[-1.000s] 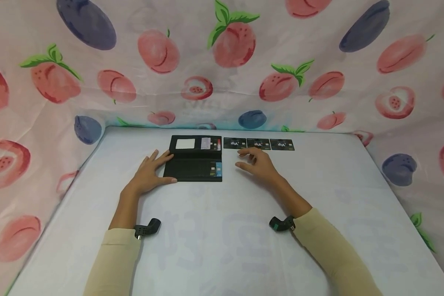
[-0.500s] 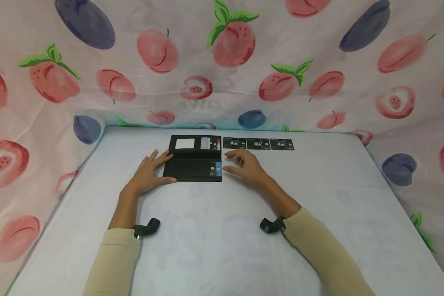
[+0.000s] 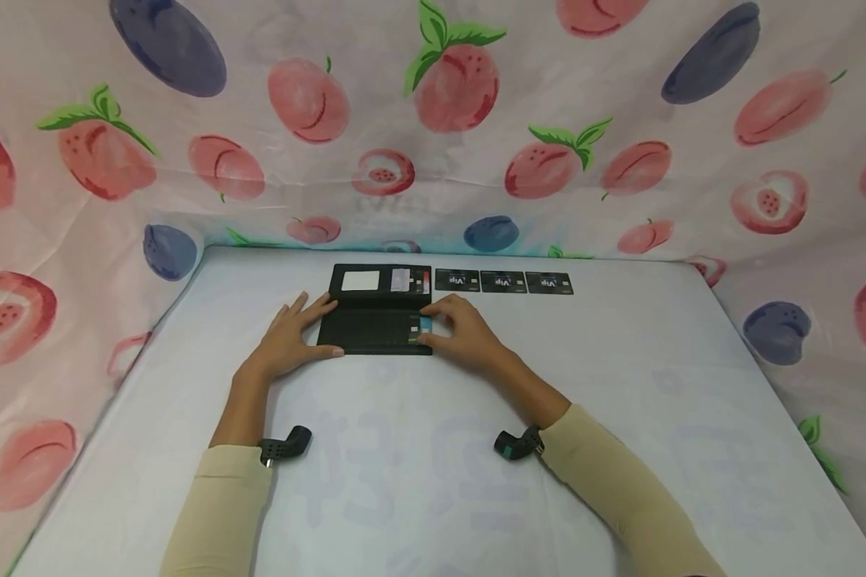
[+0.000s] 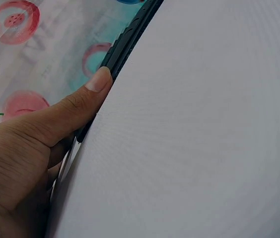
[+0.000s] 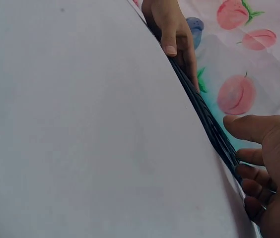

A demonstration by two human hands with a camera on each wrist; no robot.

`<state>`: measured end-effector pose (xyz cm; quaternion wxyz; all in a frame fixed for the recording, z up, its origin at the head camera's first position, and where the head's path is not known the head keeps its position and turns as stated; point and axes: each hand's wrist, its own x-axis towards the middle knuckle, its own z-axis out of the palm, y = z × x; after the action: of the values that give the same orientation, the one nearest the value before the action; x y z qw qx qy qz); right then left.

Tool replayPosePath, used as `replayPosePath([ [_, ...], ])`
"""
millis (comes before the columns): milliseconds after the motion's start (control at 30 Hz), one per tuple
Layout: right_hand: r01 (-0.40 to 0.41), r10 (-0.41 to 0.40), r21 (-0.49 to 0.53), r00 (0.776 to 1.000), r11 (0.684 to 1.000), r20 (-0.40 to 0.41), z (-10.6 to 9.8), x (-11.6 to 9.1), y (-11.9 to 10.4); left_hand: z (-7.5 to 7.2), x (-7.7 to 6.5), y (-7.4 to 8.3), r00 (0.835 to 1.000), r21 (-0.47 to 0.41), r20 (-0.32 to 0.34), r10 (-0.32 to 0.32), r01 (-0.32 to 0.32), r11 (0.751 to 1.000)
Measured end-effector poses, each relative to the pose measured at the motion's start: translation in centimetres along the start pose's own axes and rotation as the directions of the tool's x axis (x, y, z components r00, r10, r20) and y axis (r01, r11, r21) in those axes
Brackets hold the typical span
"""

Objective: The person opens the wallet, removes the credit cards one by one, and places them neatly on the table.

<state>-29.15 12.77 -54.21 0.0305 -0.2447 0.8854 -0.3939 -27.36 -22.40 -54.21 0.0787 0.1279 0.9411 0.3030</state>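
A black wallet (image 3: 368,331) lies unfolded on the table. Its upper flap carries a white window and several cards (image 3: 417,280). At the lower right, a blue card (image 3: 426,324) and a dark card beside it show in the slots. My left hand (image 3: 283,338) rests spread on the wallet's left edge; in the left wrist view its thumb (image 4: 83,104) lies along that edge. My right hand (image 3: 464,336) is at the wallet's right side, thumb and index finger parted around the blue card. The right wrist view shows the right thumb (image 5: 249,127) raised over the thin wallet edge (image 5: 207,121).
Three black VIP cards (image 3: 503,280) lie in a row right of the wallet's upper flap. Behind the white table (image 3: 418,449) hangs a fruit-patterned cloth (image 3: 382,120), which also covers both sides.
My right hand has moved left from below the VIP cards to the wallet's lower right part, over the blue card. My left hand and the wallet have stayed in place.
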Motion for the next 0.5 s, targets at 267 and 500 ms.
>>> replayPosePath([
  [267, 0.009, -0.010, -0.093, 1.000, 0.996, -0.017, 0.76, 0.32, -0.38, -0.06, 0.02, 0.07, 1.000, -0.004, -0.002, 0.001, -0.001, 1.000],
  [500, 0.019, -0.023, -0.092, 0.999, 0.996, -0.036, 1.00, 0.23, -0.30, 0.03, -0.06, 0.18, 1.000, 0.004, -0.001, 0.000, 0.000, 1.000],
])
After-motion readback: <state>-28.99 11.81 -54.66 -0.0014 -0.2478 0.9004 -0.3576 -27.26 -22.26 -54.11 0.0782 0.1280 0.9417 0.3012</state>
